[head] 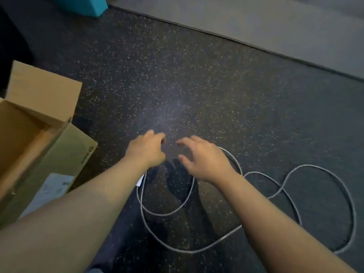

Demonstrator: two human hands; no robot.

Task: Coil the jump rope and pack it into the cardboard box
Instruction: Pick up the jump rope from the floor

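A thin grey jump rope [291, 201] lies in loose loops on the dark speckled floor, spread from below my hands to the lower right. A small white piece [140, 181] shows at the rope under my left wrist. My left hand [146, 149] hovers over the floor with fingers curled and nothing visibly in it. My right hand [204, 158] is beside it, fingers spread, just above one rope loop, holding nothing. The open cardboard box [39, 117] stands at the left, flaps up, its inside looks bare.
A teal block [86, 5] sits at the top left. A lighter grey mat [275, 22] borders the dark floor along a diagonal edge at the top right. A white label [51, 190] is on the box's near side.
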